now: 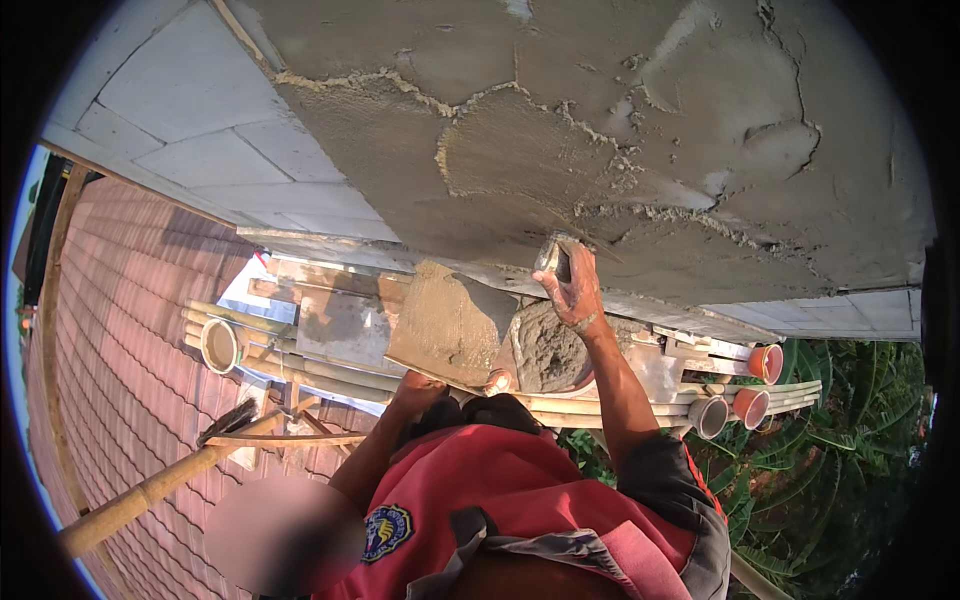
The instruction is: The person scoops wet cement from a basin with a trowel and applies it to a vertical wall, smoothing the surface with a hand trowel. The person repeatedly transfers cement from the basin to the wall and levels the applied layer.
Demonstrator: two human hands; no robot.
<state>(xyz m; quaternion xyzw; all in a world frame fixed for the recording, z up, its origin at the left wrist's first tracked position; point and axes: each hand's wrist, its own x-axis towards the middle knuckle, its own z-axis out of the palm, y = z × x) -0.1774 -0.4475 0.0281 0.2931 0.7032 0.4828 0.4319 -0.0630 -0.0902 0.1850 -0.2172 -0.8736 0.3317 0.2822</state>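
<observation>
Two hands, one hand tool, one mortar board, four buckets. Right hand (575, 288): fingers curled around the hand tool (556, 258), up against the mortar-coated wall (560, 150); tool's blade hard to make out. Left hand (424, 384): at near edge of the mortar board (488, 303), fingers closed on it, partly hidden. Board sits left of the right hand, wet mortar on top. One mortar heap (550, 345) just right of the board, its near side partly hidden by the right arm. Buckets: one far left (220, 345), three right (709, 416), insides hard to see. Roof (130, 300) left, cut off by the rim; blurred patch near left hides what's behind.
</observation>
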